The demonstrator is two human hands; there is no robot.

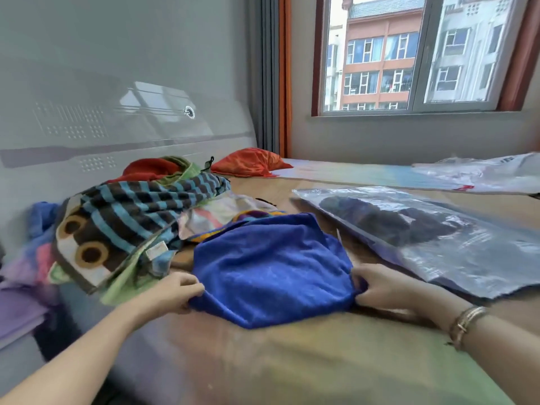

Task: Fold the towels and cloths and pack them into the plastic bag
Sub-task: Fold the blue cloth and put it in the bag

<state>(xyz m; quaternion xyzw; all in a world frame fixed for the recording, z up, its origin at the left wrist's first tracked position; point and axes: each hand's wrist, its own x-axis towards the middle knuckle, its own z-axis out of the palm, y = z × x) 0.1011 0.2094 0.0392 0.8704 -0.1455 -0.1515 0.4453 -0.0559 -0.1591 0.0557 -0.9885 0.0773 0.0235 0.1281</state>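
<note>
A home bedroom — a bed [292,361] with a glossy grey headboard [117,97], a curtain [267,74] beside the window [418,54], and apartment blocks [380,54] outside — loose towels [131,217] heaped on the mattress.

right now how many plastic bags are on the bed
2: a clear plastic bag holding something dark, right of the blue terry towel, and a white crumpled plastic bag at the far right edge. Others may be hidden.

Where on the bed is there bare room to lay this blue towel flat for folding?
Bare bedsheet lies near you, below the blue terry towel that both hands, left and right, grip. Left is crowded by the striped towel heap; right is taken by the clear plastic bag.
</note>
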